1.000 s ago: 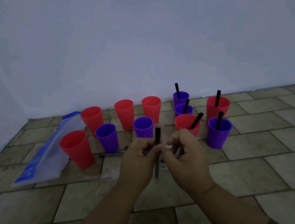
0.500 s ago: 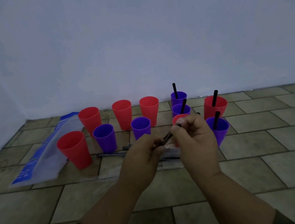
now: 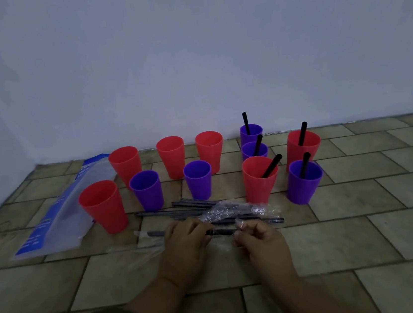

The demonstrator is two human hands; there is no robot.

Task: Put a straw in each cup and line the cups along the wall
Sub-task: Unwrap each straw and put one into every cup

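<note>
Dropping from chest height a second ago, both hands now sit low at the centre bottom of the frame, just above the tiled floor and against the pile of straws. The straw count in the cups has not changed in that time. Five cups on the right of the group hold one, among them the red cup whose straw leans to the right. Six empty cups stand to the left of centre. So the task looks a little under half done on straws. The lining-up is not done either, since the cups stand in loose staggered rows near the wall.

The left hand has its fingers curled over a black straw that lies level across the frame, one end poking out to the left. The right hand is closed in a pinch on the clear wrapper at the straw's other end, probably to strip it off. Whether the straw is already free of that wrapper is not clear. A plastic bag with blue print lies at the left.
</note>
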